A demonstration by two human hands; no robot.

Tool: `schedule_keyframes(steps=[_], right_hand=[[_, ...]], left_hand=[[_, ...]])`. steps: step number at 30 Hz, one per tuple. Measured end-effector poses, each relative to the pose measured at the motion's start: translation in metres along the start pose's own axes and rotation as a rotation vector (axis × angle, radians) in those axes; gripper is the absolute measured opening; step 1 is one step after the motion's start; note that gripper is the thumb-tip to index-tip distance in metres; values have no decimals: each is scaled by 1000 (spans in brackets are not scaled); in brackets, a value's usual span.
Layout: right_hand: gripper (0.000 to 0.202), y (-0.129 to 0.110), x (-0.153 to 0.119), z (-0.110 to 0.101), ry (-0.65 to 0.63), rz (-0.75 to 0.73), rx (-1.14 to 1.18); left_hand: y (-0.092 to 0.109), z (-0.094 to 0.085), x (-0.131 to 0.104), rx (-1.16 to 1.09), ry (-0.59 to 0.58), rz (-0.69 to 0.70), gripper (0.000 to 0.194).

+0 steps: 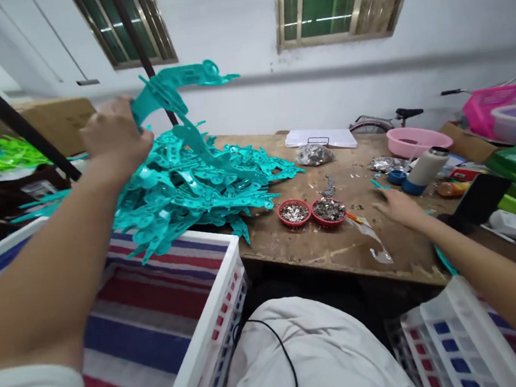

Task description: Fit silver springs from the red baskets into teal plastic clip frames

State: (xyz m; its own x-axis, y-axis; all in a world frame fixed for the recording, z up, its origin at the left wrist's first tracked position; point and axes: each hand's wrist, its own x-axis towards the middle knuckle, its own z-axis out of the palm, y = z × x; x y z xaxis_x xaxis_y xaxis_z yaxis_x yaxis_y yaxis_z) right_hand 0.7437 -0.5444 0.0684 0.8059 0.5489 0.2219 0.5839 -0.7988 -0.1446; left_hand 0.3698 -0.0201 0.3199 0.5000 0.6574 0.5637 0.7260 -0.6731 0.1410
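Observation:
My left hand (pixel 116 134) is closed around the end of some teal plastic pieces (pixel 160 91), raised above a large heap of similar teal parts (pixel 201 181). A long teal piece hangs below the raised ones, in front of the heap. On the right, my right hand (pixel 398 207) rests low over the wooden table (pixel 310 246), fingers pointing left, beside a small teal piece (pixel 379 185). Its fingers look apart, and nothing shows in them. Between the hands stand two red bowls (pixel 294 213) of small metal parts. A grey curved piece (pixel 328 186) lies behind them.
A white crate (pixel 234 252) with a striped lining is at the left front; another crate (pixel 460 332) is at the right front. Bottle (pixel 427 169), pink basin (pixel 419 139), phone (pixel 481 199) and plastic bags crowd the table's right. A dark pole (pixel 11 113) slants at left.

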Motion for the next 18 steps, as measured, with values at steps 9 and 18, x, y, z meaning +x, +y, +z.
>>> schedule_keyframes(steps=[9,18], right_hand=[[87,-161,-46,-91,418,-392,23],[50,-81,-16,6,-572,-308,-53]], left_hand=[[147,49,-110,-126,-212,511,64],[226,193,-198,36,-959,979,47]])
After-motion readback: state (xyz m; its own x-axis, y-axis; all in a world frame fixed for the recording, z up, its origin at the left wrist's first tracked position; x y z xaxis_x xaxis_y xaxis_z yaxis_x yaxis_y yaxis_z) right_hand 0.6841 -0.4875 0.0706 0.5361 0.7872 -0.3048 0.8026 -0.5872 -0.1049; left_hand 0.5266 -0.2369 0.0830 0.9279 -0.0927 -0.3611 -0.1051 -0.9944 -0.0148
